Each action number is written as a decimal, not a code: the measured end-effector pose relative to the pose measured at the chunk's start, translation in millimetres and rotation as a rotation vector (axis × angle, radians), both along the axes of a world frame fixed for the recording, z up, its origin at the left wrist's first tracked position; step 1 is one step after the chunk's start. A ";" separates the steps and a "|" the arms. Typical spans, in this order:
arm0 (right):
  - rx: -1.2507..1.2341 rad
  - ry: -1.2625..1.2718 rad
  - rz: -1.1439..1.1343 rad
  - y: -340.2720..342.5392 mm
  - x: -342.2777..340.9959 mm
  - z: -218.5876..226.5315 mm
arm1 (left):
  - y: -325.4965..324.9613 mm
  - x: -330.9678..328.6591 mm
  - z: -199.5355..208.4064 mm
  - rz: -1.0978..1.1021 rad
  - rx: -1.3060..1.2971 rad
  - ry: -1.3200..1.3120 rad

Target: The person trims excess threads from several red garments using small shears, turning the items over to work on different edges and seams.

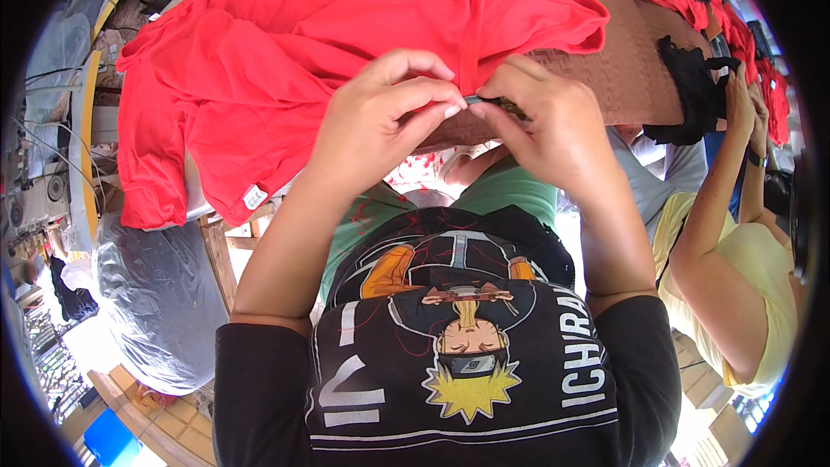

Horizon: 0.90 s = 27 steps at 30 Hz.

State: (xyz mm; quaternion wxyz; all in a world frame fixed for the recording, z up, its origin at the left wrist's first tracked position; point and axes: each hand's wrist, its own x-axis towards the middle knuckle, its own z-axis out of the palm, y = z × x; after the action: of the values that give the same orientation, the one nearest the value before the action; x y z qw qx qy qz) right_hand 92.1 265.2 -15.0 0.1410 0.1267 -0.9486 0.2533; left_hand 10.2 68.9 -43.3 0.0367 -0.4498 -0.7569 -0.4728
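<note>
A bright red garment (285, 43) lies bunched over the brown table and hangs over its near edge. My left hand (385, 108) is closed, thumb and fingertips pinched at the lower end of a narrow red band of the garment. Close beside it, my right hand (545, 117) is curled around a small tool that looks like thread snips (475, 100). Its grey metal tip pokes out towards the left fingertips, and most of it is hidden in the palm. The fingertips of both hands nearly meet in front of the fabric.
The brown padded tabletop (635, 60) curves round to the right. There a co-worker in a yellow top (735, 285) handles black cloth (683, 91). More red cloth (765, 78) lies at the far right. A large translucent plastic bag (151, 294) stands at the left, below a yellow-edged frame (89, 147).
</note>
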 end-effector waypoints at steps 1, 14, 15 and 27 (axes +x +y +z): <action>-0.047 0.001 -0.002 4.2 0.4 0.8 | -3.6 -2.3 8.9 -0.003 -0.021 -0.034; -0.066 -0.048 -0.076 13.1 4.9 -2.3 | -3.2 6.1 5.4 0.107 -0.215 0.059; -0.050 -0.053 -0.077 12.6 5.5 -4.4 | -1.9 7.4 -0.3 0.124 -0.244 0.109; 0.047 -0.014 -0.042 -0.3 3.2 -15.4 | 6.5 12.7 -7.4 0.172 -0.295 -0.107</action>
State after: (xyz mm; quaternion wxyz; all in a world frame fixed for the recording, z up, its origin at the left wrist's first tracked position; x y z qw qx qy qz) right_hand 95.3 264.9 -30.4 0.1368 0.1080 -0.9577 0.2288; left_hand 22.9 75.3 -50.7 -0.0294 -0.3580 -0.8546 -0.3749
